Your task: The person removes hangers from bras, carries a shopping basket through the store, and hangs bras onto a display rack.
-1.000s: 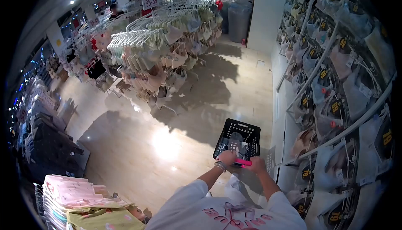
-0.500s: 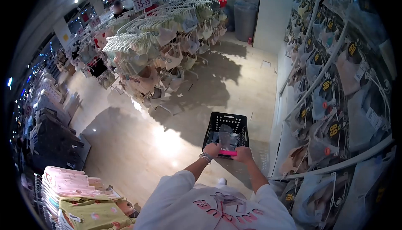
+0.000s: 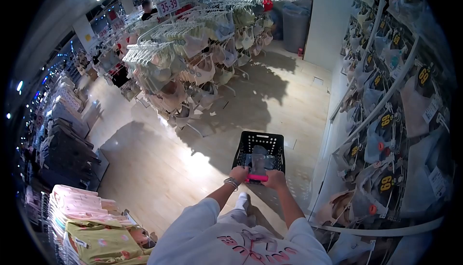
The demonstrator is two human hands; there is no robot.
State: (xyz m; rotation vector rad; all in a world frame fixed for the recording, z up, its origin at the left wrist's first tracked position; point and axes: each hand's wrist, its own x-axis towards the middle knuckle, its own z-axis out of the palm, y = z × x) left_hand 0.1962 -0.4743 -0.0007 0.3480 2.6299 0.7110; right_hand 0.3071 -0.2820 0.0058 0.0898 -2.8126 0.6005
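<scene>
My left hand (image 3: 238,173) and my right hand (image 3: 275,179) are both closed round a pink handle (image 3: 257,177), one at each end. Just beyond it is a black perforated shopping basket (image 3: 277,143) near the floor in front of me. Inside lie dark and bluish pieces whose kind I cannot make out, with a greyish see-through item (image 3: 259,161) near the middle. Bracelets circle my left wrist. One of my feet in a white shoe (image 3: 242,198) shows behind the basket.
At my right runs a wall rack of bras (image 3: 386,163) with 69 tags. Ahead to the left stands a rack of hanging bras (image 3: 193,48). Folded garments (image 3: 103,236) sit at lower left. A large grey bin (image 3: 296,28) and a person (image 3: 148,10) are farther off.
The wall rack on my right has slid closer and lower in view, and my foot has come forward. Both hands keep their hold on the handle.
</scene>
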